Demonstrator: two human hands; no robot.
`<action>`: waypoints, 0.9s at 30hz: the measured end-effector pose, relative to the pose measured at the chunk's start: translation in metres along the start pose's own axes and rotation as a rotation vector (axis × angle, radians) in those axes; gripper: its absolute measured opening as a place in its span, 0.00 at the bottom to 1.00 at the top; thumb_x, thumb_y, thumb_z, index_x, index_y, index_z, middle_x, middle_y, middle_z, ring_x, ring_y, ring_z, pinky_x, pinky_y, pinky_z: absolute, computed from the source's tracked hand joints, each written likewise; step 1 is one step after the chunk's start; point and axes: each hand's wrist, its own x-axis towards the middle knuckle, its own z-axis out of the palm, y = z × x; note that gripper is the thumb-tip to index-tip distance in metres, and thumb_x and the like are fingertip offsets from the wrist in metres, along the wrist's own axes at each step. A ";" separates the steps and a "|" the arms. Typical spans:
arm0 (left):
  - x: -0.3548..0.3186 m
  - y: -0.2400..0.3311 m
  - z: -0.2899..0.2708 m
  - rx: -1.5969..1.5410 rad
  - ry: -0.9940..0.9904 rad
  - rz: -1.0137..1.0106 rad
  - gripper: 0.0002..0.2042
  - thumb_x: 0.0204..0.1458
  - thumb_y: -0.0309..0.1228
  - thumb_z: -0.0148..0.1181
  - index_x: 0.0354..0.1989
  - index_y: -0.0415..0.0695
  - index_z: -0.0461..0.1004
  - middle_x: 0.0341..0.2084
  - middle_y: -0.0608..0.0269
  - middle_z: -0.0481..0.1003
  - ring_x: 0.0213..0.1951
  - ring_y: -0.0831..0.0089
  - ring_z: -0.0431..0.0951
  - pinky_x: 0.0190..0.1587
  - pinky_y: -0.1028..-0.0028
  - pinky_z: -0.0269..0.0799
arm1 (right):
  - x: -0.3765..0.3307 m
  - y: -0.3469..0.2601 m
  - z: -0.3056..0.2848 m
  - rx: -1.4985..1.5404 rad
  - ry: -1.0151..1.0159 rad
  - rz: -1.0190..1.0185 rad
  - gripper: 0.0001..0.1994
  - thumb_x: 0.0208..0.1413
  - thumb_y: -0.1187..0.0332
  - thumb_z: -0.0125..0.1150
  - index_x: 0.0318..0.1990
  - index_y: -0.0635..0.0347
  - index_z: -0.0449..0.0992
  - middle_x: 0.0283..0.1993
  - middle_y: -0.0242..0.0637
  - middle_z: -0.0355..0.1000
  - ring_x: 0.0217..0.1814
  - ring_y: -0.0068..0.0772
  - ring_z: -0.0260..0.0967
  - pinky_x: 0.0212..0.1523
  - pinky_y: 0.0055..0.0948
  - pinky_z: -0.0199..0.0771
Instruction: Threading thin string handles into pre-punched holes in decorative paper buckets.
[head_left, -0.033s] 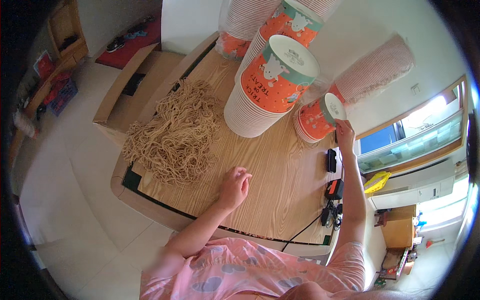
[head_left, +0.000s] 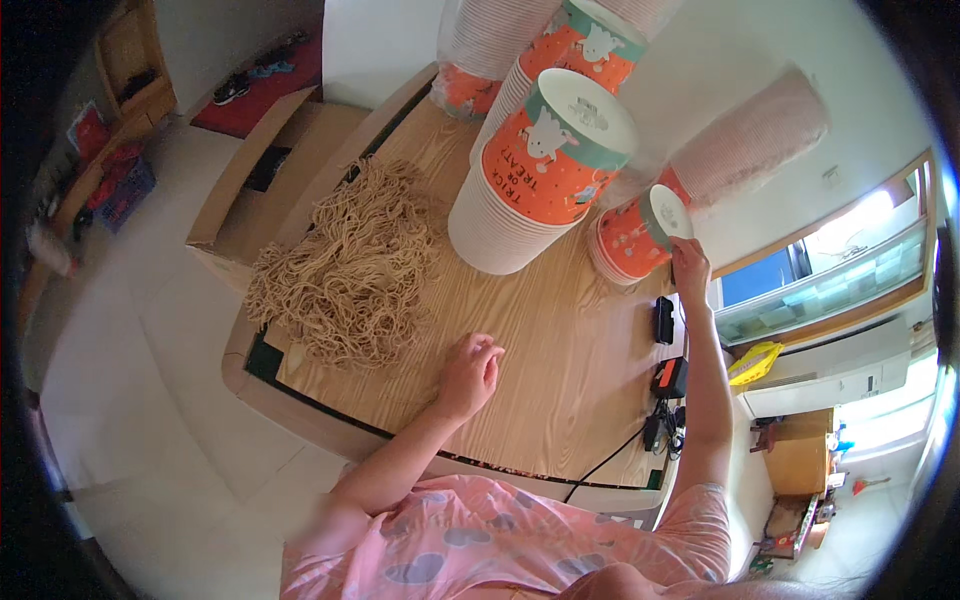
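Note:
My right hand (head_left: 690,272) reaches out to a short stack of upside-down orange paper cups (head_left: 630,238) at the right of the table. Its fingers are pinched at the edge of the top cup's raised base. My left hand (head_left: 470,378) rests on the wood-grain tabletop near the front, fingers curled in, and no object shows in it. To its left lies a loose heap of tan string (head_left: 350,265). Behind, a taller stack of upside-down orange and green paper cups (head_left: 535,170) with a white animal print stands mid-table.
More stacked cups (head_left: 570,55) stand at the back, and a plastic-wrapped stack (head_left: 750,135) leans at the wall. A black case (head_left: 663,320), a black and orange device (head_left: 669,378) and cables (head_left: 663,430) lie by the right edge. An open cardboard box (head_left: 235,200) adjoins the table's left side.

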 end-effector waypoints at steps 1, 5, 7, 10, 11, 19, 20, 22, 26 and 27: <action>0.000 0.001 0.000 0.002 -0.007 0.001 0.07 0.46 0.22 0.57 0.34 0.44 0.71 0.38 0.56 0.69 0.41 0.58 0.72 0.43 0.63 0.69 | -0.001 0.000 0.000 0.001 -0.001 0.007 0.10 0.50 0.79 0.55 0.39 0.60 0.77 0.31 0.40 0.70 0.29 0.34 0.71 0.31 0.29 0.72; 0.001 0.001 0.002 -0.008 0.001 0.012 0.08 0.46 0.22 0.57 0.35 0.44 0.71 0.38 0.57 0.69 0.39 0.59 0.72 0.42 0.62 0.68 | -0.003 -0.003 -0.001 -0.013 0.017 -0.016 0.13 0.48 0.79 0.54 0.42 0.59 0.76 0.32 0.41 0.70 0.29 0.36 0.71 0.32 0.30 0.71; -0.001 -0.002 0.003 0.015 -0.013 0.014 0.08 0.46 0.22 0.57 0.35 0.45 0.71 0.38 0.57 0.69 0.39 0.59 0.72 0.41 0.63 0.68 | -0.004 -0.011 -0.003 0.026 -0.131 0.106 0.16 0.48 0.79 0.51 0.45 0.59 0.73 0.42 0.46 0.70 0.45 0.51 0.69 0.43 0.40 0.71; 0.000 -0.001 0.004 -0.001 -0.021 0.007 0.08 0.46 0.22 0.57 0.35 0.45 0.71 0.37 0.58 0.69 0.38 0.59 0.72 0.40 0.63 0.68 | -0.001 -0.014 -0.010 0.005 -0.197 0.149 0.17 0.46 0.79 0.50 0.46 0.58 0.73 0.44 0.45 0.70 0.44 0.50 0.70 0.44 0.40 0.71; 0.002 0.000 0.004 -0.003 -0.005 0.015 0.08 0.46 0.22 0.57 0.35 0.46 0.71 0.37 0.58 0.69 0.38 0.60 0.72 0.40 0.63 0.67 | -0.001 -0.011 -0.012 0.005 -0.223 0.141 0.18 0.46 0.80 0.49 0.47 0.58 0.73 0.44 0.45 0.70 0.44 0.51 0.70 0.44 0.41 0.71; 0.006 0.005 0.001 0.011 -0.047 0.008 0.06 0.46 0.22 0.57 0.33 0.45 0.72 0.37 0.58 0.70 0.38 0.61 0.72 0.41 0.63 0.67 | 0.000 -0.011 -0.014 -0.074 -0.189 0.110 0.18 0.48 0.78 0.47 0.47 0.57 0.74 0.43 0.46 0.71 0.44 0.49 0.70 0.41 0.39 0.72; 0.007 0.008 -0.001 -0.004 -0.058 -0.014 0.07 0.46 0.21 0.57 0.34 0.44 0.72 0.37 0.58 0.70 0.38 0.61 0.72 0.41 0.64 0.68 | -0.001 -0.017 -0.016 -0.071 -0.185 0.120 0.18 0.48 0.78 0.47 0.47 0.57 0.74 0.43 0.46 0.71 0.44 0.49 0.70 0.41 0.39 0.72; 0.009 0.011 -0.005 -0.014 -0.072 -0.031 0.07 0.46 0.21 0.57 0.34 0.44 0.72 0.37 0.58 0.70 0.38 0.61 0.73 0.41 0.64 0.68 | -0.006 -0.032 -0.017 -0.040 0.025 0.137 0.18 0.49 0.78 0.48 0.48 0.56 0.73 0.45 0.45 0.70 0.44 0.48 0.71 0.41 0.39 0.73; 0.009 0.012 -0.008 0.045 -0.056 0.009 0.07 0.47 0.21 0.56 0.35 0.44 0.73 0.38 0.57 0.70 0.36 0.61 0.73 0.39 0.65 0.70 | -0.026 -0.046 -0.013 -0.007 0.141 0.195 0.17 0.50 0.79 0.48 0.48 0.57 0.72 0.45 0.45 0.70 0.44 0.48 0.71 0.41 0.38 0.73; 0.009 0.012 -0.009 0.059 -0.044 0.030 0.07 0.47 0.21 0.56 0.35 0.43 0.74 0.38 0.57 0.70 0.36 0.61 0.73 0.38 0.65 0.70 | -0.032 -0.046 -0.008 0.048 0.126 0.202 0.17 0.48 0.80 0.48 0.46 0.55 0.73 0.45 0.43 0.70 0.43 0.48 0.71 0.40 0.39 0.73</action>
